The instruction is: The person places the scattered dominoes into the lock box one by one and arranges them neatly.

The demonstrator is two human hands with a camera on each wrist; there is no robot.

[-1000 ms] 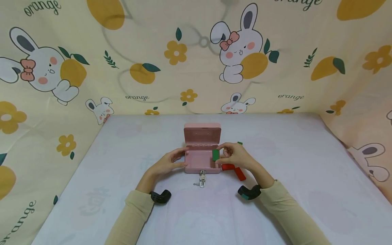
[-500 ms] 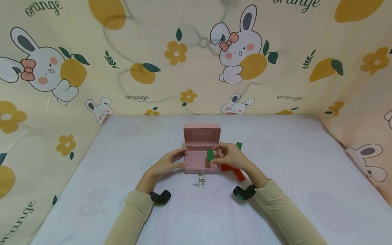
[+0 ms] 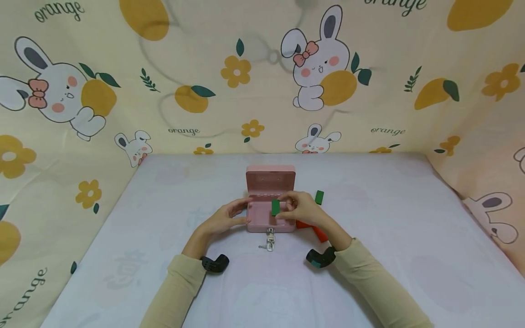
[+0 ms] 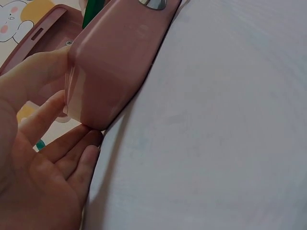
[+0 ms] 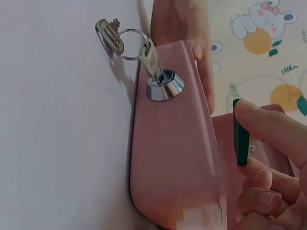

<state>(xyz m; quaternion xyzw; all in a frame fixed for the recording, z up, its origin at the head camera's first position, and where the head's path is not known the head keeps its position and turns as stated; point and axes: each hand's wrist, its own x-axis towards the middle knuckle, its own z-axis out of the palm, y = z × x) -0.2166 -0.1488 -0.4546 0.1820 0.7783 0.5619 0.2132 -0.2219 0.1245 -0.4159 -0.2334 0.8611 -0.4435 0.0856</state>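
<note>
A pink metal cash box (image 3: 258, 223) stands on the table with its lid (image 3: 270, 180) raised at the back. My left hand (image 3: 223, 217) rests against the box's left side, its extended fingertips and thumb touching the wall, as the left wrist view (image 4: 53, 158) also shows. My right hand (image 3: 303, 208) pinches a green block (image 3: 275, 207) between thumb and finger, holding it upright over the box's inside. In the right wrist view the block (image 5: 241, 134) is thin, with its ends between the fingertips. A key (image 5: 151, 60) sits in the front lock (image 5: 165, 87).
A second key (image 5: 110, 37) hangs from the key ring and lies in front of the box. To the right of the box lie red blocks (image 3: 320, 233), partly hidden by my right hand. Another green block (image 3: 319, 197) lies behind that hand. A patterned cloth (image 3: 254, 68) forms the backdrop.
My right hand has moved left with the green block, from the box's right wall to about the middle. The other green block has come into fuller view. My left hand and the box stay put.
</note>
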